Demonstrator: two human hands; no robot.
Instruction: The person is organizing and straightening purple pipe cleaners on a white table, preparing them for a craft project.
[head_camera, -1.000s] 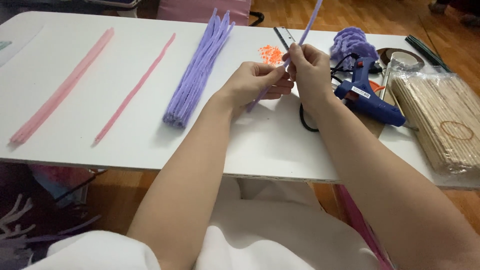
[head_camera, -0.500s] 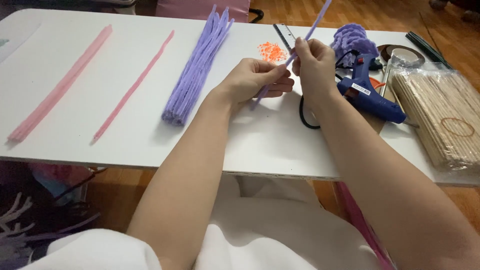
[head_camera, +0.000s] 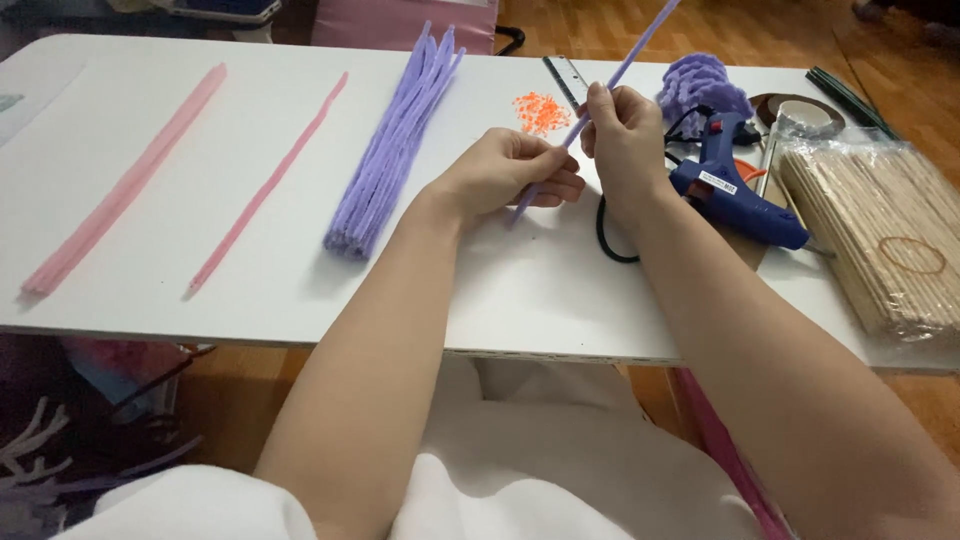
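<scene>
A: While both hands work over the table (head_camera: 250, 290), log the layout, biggest first, all taken from the glue gun (head_camera: 735, 190).

B: Table is white. Stick bundle (head_camera: 880, 240) in a clear wrap lies just right of the gun. Purple stem pile (head_camera: 395, 140) sits well left of it, two pink lots (head_camera: 125, 190) farther left still. Purple fuzzy ball (head_camera: 700, 90) just behind the gun, orange bits (head_camera: 540, 110) left and behind.

A: Hands?

B: Left hand (head_camera: 505, 180) pinches the low end of a single purple stem (head_camera: 620, 70), just left of the gun. Right hand (head_camera: 625, 135) is closed round the same stem higher up, touching it; the stem slants up and away past the table's far edge.

A: Doing it well?

B: My judgement: hold the low pinch firm, let the upper fingers do the shaping, keep the hands close so the wire bends where wanted, not between grips. Mind the gun's black cord (head_camera: 605, 235) under the right wrist.
</scene>
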